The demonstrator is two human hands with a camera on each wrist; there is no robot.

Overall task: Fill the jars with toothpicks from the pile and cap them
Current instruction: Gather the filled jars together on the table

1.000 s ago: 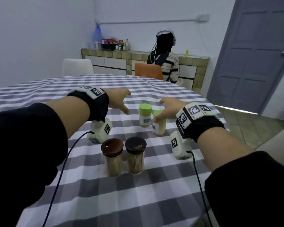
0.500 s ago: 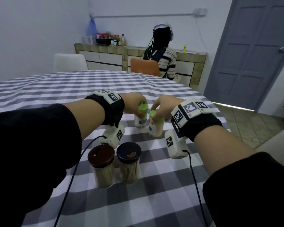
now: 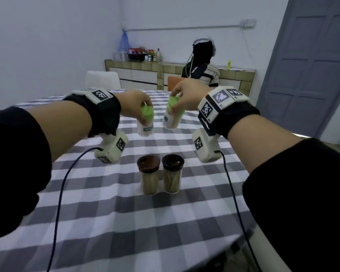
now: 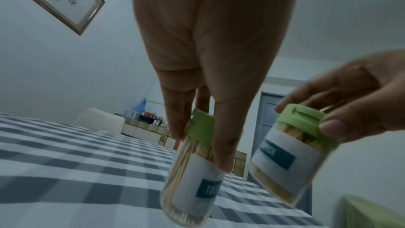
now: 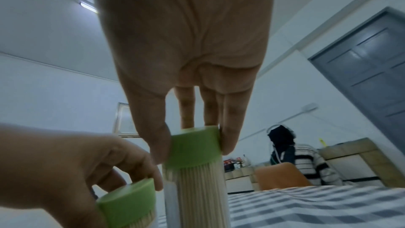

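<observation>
Two green-capped jars full of toothpicks hang in the air above the table. My left hand [image 3: 143,112] grips the left green-capped jar [image 3: 145,125] by its cap, seen close as the jar [image 4: 192,179] in the left wrist view. My right hand [image 3: 178,103] pinches the cap of the right green-capped jar [image 3: 172,119], whose toothpicks [image 5: 201,190] show through the clear wall. Two dark-lidded jars, one brown-lidded [image 3: 148,177] and one black-lidded [image 3: 172,174], stand filled on the table nearer to me.
The grey-and-white checked tablecloth [image 3: 126,222] covers a round table. A person in a striped top [image 3: 206,73] sits beyond the far edge by an orange chair [image 3: 173,82]. A white chair [image 3: 102,79] stands at the back left, a grey door [image 3: 310,75] at the right.
Both hands closed on the green-capped jars and lifted them off the table. The dark-lidded jars stayed in place.
</observation>
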